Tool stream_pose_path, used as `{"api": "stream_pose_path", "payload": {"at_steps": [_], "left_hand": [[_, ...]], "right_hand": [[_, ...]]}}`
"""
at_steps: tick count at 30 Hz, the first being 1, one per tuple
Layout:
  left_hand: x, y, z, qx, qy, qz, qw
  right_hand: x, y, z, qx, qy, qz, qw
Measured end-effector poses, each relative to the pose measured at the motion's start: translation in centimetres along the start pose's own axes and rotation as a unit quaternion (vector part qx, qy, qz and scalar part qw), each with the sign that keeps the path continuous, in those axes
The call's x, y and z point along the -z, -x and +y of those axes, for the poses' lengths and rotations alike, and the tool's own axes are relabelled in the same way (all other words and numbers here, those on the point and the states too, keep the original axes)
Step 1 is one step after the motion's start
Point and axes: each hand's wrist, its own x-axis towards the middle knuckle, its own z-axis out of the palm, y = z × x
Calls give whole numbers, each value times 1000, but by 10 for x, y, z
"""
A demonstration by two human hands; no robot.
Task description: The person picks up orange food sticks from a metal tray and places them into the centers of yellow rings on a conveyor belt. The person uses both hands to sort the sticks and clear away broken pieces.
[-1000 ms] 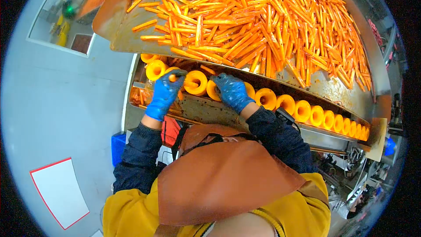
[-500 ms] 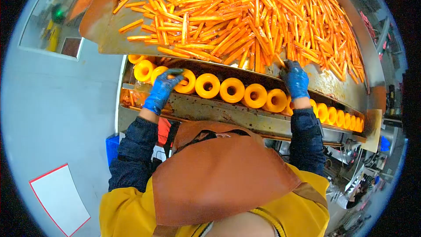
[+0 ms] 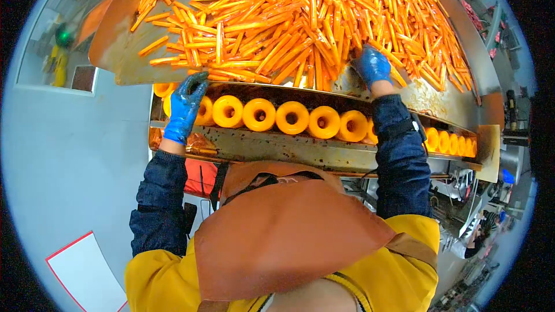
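Note:
A big heap of orange carrot sticks (image 3: 300,17) covers a slanted steel tray (image 3: 115,52) above a row of yellow funnel-shaped cups (image 3: 292,117). My left hand (image 3: 186,106), in a blue glove, reaches up past the leftmost cups to the tray's lower edge, fingers apart, holding nothing I can see. My right hand (image 3: 372,66), also gloved in blue, rests on the sticks at the tray's lower edge with fingers curled into the pile; whether it grips any sticks is hidden. I wear a brown apron over a yellow top.
A steel ledge (image 3: 289,149) runs under the cups, with more cups (image 3: 457,143) continuing to the right. Grey floor lies to the left with a red-edged white sheet (image 3: 87,271). Machinery clutters the lower right.
My left hand rose from the cups to the tray's edge. My right hand left the cups, moved right and up, and now sits in the carrot sticks.

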Motion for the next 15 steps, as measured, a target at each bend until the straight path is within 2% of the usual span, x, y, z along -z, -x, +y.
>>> {"api": "stream_pose_path", "payload": {"at_steps": [2, 3, 6, 8, 9, 10, 11, 12, 14, 15], "left_hand": [[6, -1, -11, 33, -7, -5, 999], [9, -1, -12, -9, -39, 2, 999], [20, -1, -12, -15, -85, 2, 996], [27, -5, -19, -18, -102, 9, 995], [29, -8, -21, -27, -103, 13, 994], [32, -13, -24, -37, -104, 18, 994], [37, -19, -36, -60, -140, 20, 988], [39, -23, -41, -62, -136, 16, 989], [37, -34, -45, -49, -88, 24, 995], [36, -38, -40, -65, -116, 18, 991]], "right_hand": [[8, -6, 10, 16, 0, -19, 1000], [9, -8, 17, 31, 1, -36, 999], [10, -6, 32, 66, -11, -47, 997], [17, 5, 34, 50, -20, -49, 997], [23, 15, 36, 10, -176, -63, 982], [26, 26, 37, -31, -327, -74, 941], [24, 38, 38, -35, -326, -72, 942], [20, 52, 37, -25, -427, -18, 904], [12, 84, 33, -2, -608, 95, 788], [11, 106, 21, -7, -651, 104, 752]]}}
